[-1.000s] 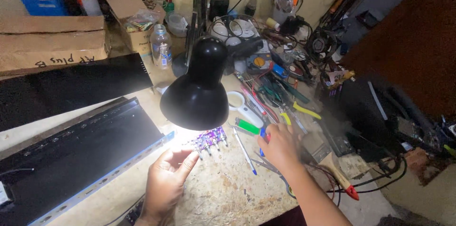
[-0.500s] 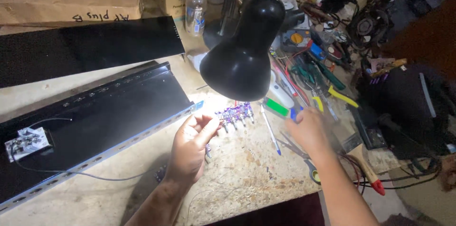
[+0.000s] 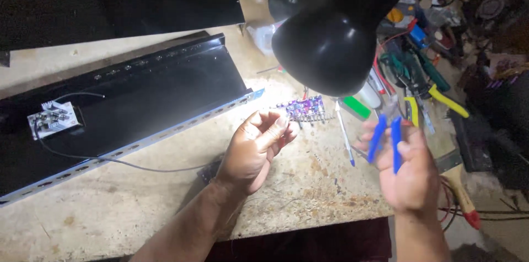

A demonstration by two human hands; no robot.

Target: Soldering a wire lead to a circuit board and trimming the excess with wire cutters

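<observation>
Blue-handled cutters [image 3: 386,136]: held in the right hand [image 3: 410,176], fingers wrapped about the two handles, which stand upward and slightly apart; the jaws are hidden behind the hand and blurred. Half a second earlier the right hand was lower on the bench among the tools with no blue handles showing in it; the cutters are now lifted clear of the bench, which suggests the tool has just been picked up for use.

Left hand [image 3: 256,149]: raised above the bench, fingers curled with fingertips pinched together; whether something small is held between them cannot be told. Its pose is little changed from the earlier pictures.

Purple circuit board [image 3: 306,109]: lying on the bench just beyond the left fingertips, under the lamp's light, untouched by either hand.

Black desk lamp [image 3: 330,36]: shade hung over the board.

Pen [image 3: 344,138]: lying on the bench between the two hands.

Long black metal chassis [image 3: 138,96]: lying to the left, with a small white module [image 3: 53,120] and a wire on it.

Yellow-handled pliers [image 3: 443,99] and green marker [image 3: 357,106]: lying among clutter at the right.

Worn workbench [image 3: 138,207]: bearing all of the above.
</observation>
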